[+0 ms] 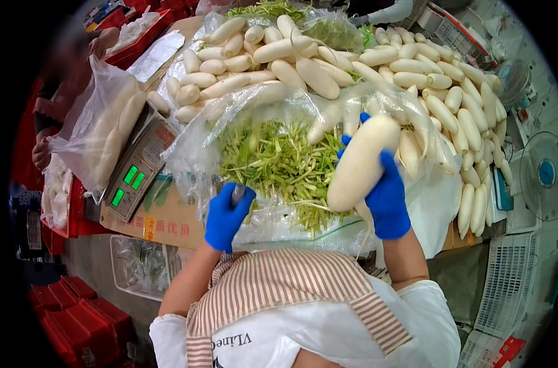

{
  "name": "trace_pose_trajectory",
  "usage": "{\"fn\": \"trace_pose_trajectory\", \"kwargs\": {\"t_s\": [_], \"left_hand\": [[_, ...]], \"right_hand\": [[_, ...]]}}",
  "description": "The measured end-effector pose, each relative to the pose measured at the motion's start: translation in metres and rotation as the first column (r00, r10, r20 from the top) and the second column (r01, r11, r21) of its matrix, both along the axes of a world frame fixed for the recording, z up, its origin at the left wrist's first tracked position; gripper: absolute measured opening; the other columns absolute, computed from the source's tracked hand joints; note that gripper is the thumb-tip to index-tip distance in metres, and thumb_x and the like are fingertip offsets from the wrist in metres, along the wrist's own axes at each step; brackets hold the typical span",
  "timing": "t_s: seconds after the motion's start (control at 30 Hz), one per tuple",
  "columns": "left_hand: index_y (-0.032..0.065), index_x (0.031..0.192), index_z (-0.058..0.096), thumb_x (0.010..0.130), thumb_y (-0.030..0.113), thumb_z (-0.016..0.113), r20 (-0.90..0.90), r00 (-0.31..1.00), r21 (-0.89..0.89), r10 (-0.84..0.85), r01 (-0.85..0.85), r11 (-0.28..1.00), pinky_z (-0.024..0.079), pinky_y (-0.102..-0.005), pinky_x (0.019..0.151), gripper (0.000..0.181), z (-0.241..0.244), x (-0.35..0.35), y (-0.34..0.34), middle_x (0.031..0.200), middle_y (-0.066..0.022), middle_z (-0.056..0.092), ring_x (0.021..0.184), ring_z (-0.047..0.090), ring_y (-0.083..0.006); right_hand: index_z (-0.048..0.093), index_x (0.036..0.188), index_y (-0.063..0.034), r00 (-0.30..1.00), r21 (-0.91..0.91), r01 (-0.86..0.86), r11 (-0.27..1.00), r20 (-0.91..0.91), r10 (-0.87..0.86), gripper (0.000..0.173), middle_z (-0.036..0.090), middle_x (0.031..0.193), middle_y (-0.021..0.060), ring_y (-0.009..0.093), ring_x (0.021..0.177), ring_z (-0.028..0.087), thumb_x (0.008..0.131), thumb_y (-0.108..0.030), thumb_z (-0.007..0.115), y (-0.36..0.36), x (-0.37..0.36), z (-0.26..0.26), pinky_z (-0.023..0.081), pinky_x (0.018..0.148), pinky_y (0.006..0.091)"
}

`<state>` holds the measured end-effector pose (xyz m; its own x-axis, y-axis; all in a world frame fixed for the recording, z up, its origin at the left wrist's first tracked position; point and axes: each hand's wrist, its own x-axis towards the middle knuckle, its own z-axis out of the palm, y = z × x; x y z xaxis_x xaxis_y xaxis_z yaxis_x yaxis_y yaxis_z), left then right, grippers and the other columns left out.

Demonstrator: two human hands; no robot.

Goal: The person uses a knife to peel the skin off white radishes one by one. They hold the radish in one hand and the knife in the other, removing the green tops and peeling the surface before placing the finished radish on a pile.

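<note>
My right hand (385, 195), in a blue glove, grips a large white radish (364, 161) and holds it tilted above the table. A thin root hangs below that hand. My left hand (228, 216), also gloved in blue, is closed around a grey tool handle (237, 193); the rest of the tool cannot be made out. Between and beyond my hands lies a heap of cut green radish stems (283, 170) on clear plastic sheeting (191, 152). More white radishes (283, 50) are piled behind the stems and along the right side.
On the left stands a digital scale (138, 170) with lit green displays. Beside it a person's hands (42, 154) hold a clear bag of radishes (118, 124). Red crates (81, 322) are stacked at lower left. A fan (545, 175) and white plastic baskets (506, 280) are at right.
</note>
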<state>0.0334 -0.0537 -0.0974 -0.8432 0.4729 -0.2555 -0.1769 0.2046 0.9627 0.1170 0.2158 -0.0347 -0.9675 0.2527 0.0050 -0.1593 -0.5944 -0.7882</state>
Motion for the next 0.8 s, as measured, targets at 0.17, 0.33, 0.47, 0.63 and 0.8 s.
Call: {"fn": "trace_pose_trajectory", "kwargs": {"t_s": [0.17,0.33,0.47,0.63,0.8], "left_hand": [[0.0017,0.079,0.057,0.085,0.021,0.054,0.285,0.955,0.102,-0.079,0.051,0.993,0.032,-0.0232,0.036,0.021,0.007,0.014,0.002,0.052,-0.0053,0.052,0.037,0.044,-0.0115],[0.0017,0.088,0.058,0.081,0.005,0.059,-0.348,0.933,0.12,0.093,-0.054,0.991,0.045,-0.0232,0.057,0.008,0.001,0.034,0.014,0.081,-0.0065,0.061,0.063,0.055,-0.0092],[0.0063,0.087,0.059,0.075,0.01,0.066,-0.724,0.688,-0.093,-0.045,-0.034,0.995,0.043,-0.0275,0.05,0.015,0.01,0.035,0.033,0.068,-0.0093,0.058,0.053,0.056,-0.0184],[0.011,0.081,0.057,0.074,0.019,0.067,-0.799,0.597,-0.158,-0.071,-0.093,0.983,0.041,-0.0323,0.045,0.014,0.011,0.022,0.051,0.063,-0.0081,0.055,0.051,0.055,-0.0259],[0.0091,0.082,0.058,0.074,0.017,0.069,-0.774,0.632,-0.163,-0.032,-0.149,0.975,0.04,-0.03,0.045,0.015,0.008,0.018,0.056,0.059,-0.0098,0.052,0.048,0.052,-0.0232]], "right_hand": [[0.034,0.131,-0.0064,1.0,-0.543,0.021,0.839,0.002,-0.024,0.055,0.043,0.127,0.0169,0.031,0.117,0.042,0.083,-0.025,0.054,0.019,-0.005,-0.032,0.032,0.1,0.0462],[0.037,0.127,-0.0031,0.995,-0.557,0.099,0.825,0.083,-0.063,0.054,0.043,0.126,0.0166,0.031,0.116,0.042,0.084,-0.029,0.057,0.003,-0.003,-0.045,0.034,0.1,0.0451],[0.045,0.119,-0.0029,0.977,-0.62,0.177,0.765,0.201,-0.063,0.053,0.051,0.116,0.0146,0.028,0.105,0.051,0.083,-0.04,0.057,-0.021,-0.007,-0.044,0.045,0.091,0.0402],[0.047,0.117,-0.0063,0.942,-0.663,0.232,0.712,0.336,0.006,0.052,0.052,0.114,0.0139,0.027,0.101,0.053,0.081,-0.042,0.058,-0.029,-0.002,-0.053,0.049,0.084,0.0403],[0.045,0.118,-0.0065,0.931,-0.682,0.237,0.692,0.363,0.039,0.056,0.05,0.114,0.0148,0.03,0.101,0.052,0.079,-0.043,0.061,-0.032,0.003,-0.055,0.048,0.086,0.043]]}}
